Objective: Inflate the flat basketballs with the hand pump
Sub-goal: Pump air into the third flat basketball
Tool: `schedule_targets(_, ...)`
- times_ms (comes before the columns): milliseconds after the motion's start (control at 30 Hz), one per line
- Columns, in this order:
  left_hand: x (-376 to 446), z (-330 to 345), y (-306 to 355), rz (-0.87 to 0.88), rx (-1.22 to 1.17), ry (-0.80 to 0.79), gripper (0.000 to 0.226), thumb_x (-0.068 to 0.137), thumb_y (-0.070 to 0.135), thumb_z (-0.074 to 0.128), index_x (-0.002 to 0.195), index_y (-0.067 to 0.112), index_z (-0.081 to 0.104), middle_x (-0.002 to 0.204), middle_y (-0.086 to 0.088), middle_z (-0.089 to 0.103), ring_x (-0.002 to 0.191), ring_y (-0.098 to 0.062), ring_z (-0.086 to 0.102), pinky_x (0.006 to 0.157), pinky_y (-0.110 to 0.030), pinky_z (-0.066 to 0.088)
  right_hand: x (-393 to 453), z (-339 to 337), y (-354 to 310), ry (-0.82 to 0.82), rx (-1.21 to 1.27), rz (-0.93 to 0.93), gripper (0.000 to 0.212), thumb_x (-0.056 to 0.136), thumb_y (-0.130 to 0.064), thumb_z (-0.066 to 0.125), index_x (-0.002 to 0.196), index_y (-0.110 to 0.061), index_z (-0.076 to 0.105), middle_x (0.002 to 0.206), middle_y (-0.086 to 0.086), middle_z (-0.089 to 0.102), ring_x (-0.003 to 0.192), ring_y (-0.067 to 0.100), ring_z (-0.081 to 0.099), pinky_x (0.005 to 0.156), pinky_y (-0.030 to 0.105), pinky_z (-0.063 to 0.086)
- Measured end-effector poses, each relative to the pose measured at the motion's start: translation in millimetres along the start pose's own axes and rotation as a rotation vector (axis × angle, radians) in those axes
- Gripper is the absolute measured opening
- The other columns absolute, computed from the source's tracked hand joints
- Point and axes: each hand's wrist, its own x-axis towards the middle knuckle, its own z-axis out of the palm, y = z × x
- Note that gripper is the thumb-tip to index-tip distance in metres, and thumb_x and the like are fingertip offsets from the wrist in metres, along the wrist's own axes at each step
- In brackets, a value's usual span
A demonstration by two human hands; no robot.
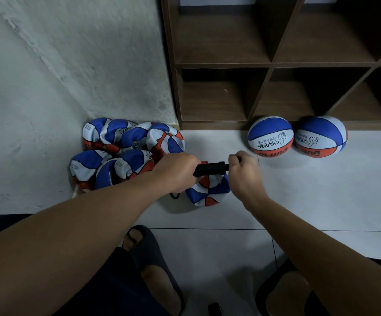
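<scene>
Left hand [178, 169] grips the pump [211, 169] barrel, right hand [244, 172] grips its handle, over the flat ball [210, 192] on the floor; keep strokes straight so the needle stays seated

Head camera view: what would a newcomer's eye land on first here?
Both hands, left and right, grip a black hand pump over a flat basketball on the floor. A heap of flat basketballs lies by the wall at left; two inflated basketballs sit against the shelf at right.
</scene>
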Motion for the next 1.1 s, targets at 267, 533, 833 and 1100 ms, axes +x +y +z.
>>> schedule_targets(267,6.0,2.3,-2.5,0.032,0.022,0.028,0.038,0.104,0.053,0.058,0.074,0.031,0.051,0.068,0.005,0.06,0.057,-0.016,0.061,0.052,-0.033,0.046,5.0,-4.0,-2.9,-0.099,0.012,0.066,0.026,0.111,-0.032,0.046,0.101,-0.017,0.064,0.085,0.009,0.064,0.072,0.021,0.057,0.063,0.036,0.046)
schedule_targets(533,1.5,-6.0,-42.1,-0.047,-0.02,-0.004,0.038,0.1,0.06,0.061,0.075,0.032,0.056,0.068,0.006,0.062,0.059,-0.014,0.062,0.058,-0.038,0.056,42.8,-67.9,7.8,-0.032,0.151,0.247,0.013,0.097,-0.014,0.057,0.084,-0.011,0.058,0.078,0.014,0.05,0.06,0.024,0.04,0.052,0.033,0.035)
schedule_targets(833,0.3,0.5,-6.2,0.01,0.001,-0.006,0.04,0.106,0.054,0.056,0.074,0.029,0.052,0.069,0.003,0.06,0.059,-0.02,0.061,0.055,-0.039,0.052,9.8,-19.6,-0.5,0.086,-0.03,0.059,0.026,0.104,-0.017,0.047,0.091,-0.004,0.064,0.081,0.015,0.064,0.071,0.026,0.056,0.064,0.041,0.047)
schedule_targets(1100,2.1,3.3,3.5,0.058,0.051,0.008,0.022,0.103,0.047,0.063,0.091,0.03,0.057,0.075,0.005,0.06,0.064,-0.02,0.062,0.053,-0.035,0.047,3.4,-3.0,-1.4,-0.053,-0.011,0.064,0.026,0.105,-0.02,0.046,0.091,-0.008,0.063,0.08,0.011,0.061,0.07,0.022,0.053,0.061,0.036,0.041)
